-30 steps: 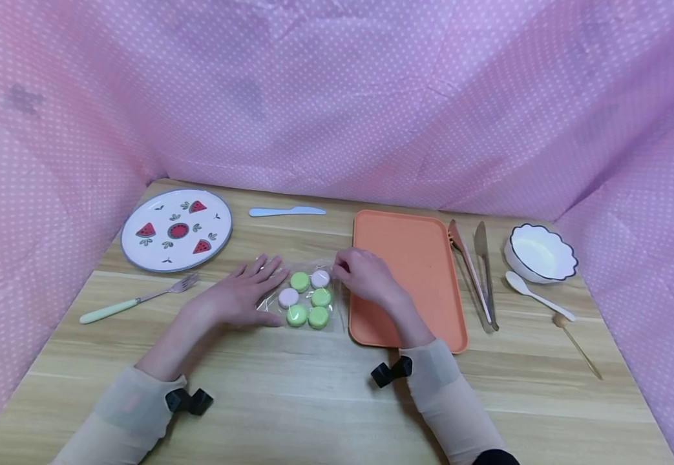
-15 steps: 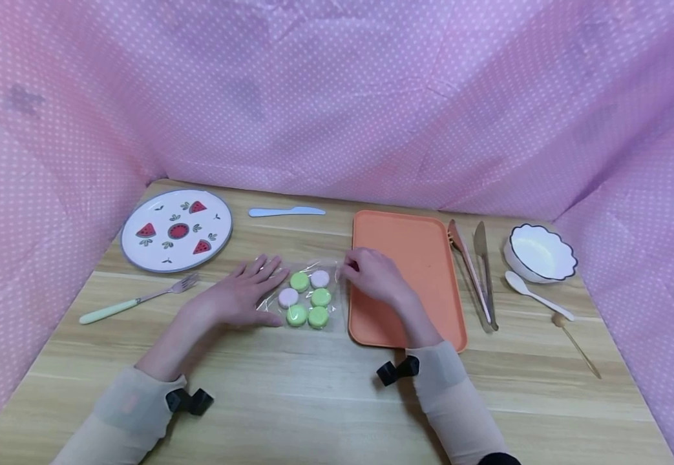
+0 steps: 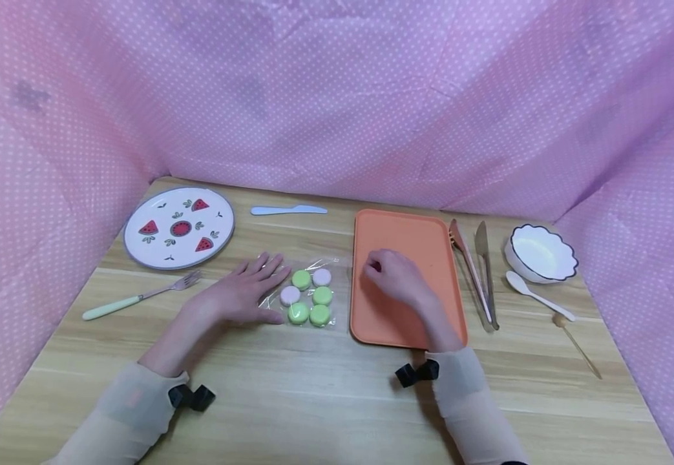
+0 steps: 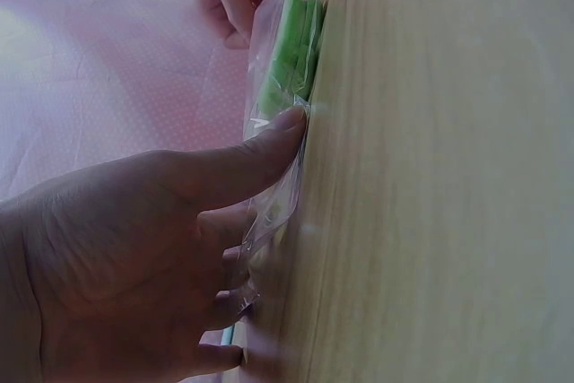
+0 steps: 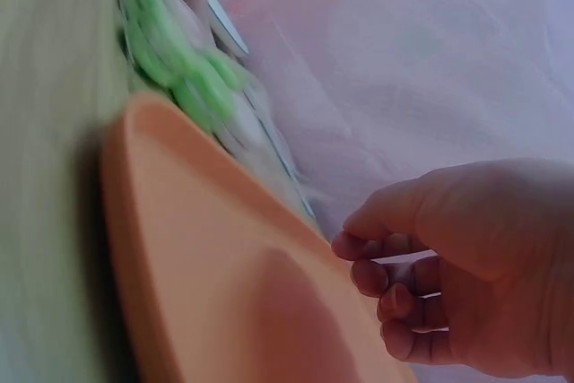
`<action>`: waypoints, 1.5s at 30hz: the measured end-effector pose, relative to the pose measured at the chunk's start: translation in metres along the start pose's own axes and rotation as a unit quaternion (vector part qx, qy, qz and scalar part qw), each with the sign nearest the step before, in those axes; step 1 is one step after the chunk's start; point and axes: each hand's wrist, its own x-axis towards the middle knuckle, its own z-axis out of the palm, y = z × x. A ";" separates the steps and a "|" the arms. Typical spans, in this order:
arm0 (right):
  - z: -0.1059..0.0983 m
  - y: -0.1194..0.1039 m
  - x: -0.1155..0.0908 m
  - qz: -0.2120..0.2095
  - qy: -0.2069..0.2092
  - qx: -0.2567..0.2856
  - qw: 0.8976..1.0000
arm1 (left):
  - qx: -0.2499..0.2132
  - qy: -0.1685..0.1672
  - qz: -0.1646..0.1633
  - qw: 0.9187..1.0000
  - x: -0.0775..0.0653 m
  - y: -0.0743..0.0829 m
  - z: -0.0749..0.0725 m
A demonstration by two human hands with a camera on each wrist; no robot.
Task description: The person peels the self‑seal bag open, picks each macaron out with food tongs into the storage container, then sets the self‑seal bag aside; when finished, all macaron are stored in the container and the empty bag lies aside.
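- Macarons [image 3: 322, 296]: 6 tot. (4 green, 2 lilac), in 1 clear bag [image 3: 338, 303], mid-table, just L of tray.
- L hand [image 3: 240, 294]: fingers spread, thumb touching bag's L end.
- R hand [image 3: 395, 276]: over 1 orange tray [image 3: 412, 232], fingers curled in, thumb tip by index.
- Far L: 1 plate [image 3: 205, 216] w/ melon pics; 1 fork [image 3: 112, 308] nearer.
- Far ctr: 1 blue knife [image 3: 287, 210].
- Far R: 1 bowl [image 3: 540, 255], 1 white spoon [image 3: 537, 294] nearer.

The left hand [image 3: 239, 294] lies splayed, palm down, while the right hand [image 3: 396, 278] hovers with fingers curled.
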 end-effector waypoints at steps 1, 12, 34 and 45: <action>-0.003 0.004 -0.002 0.002 0.003 0.000 1.000 | -0.001 0.000 -0.002 1.000 -0.001 -0.001 0.000; -0.054 0.077 -0.038 0.015 0.118 -0.007 0.993 | 0.001 -0.016 -0.003 1.000 -0.001 -0.003 -0.001; -0.072 0.143 -0.070 0.083 0.144 -0.055 0.985 | -0.025 0.003 -0.021 0.999 -0.003 0.003 -0.005; -0.071 0.148 -0.071 0.116 0.093 -0.053 0.988 | -0.029 0.025 -0.018 0.999 -0.006 0.006 -0.008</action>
